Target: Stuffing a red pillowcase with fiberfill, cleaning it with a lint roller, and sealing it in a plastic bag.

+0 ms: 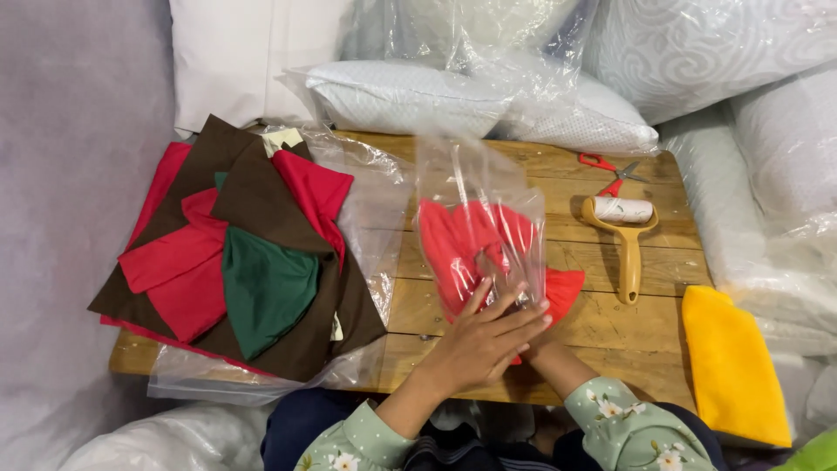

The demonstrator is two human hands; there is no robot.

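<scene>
Bag (479,218) w/ red cloth (462,244) inside

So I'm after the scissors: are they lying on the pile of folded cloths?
No, the red-handled scissors lie on the wooden table beside the lint roller, apart from the cloth pile.
</scene>
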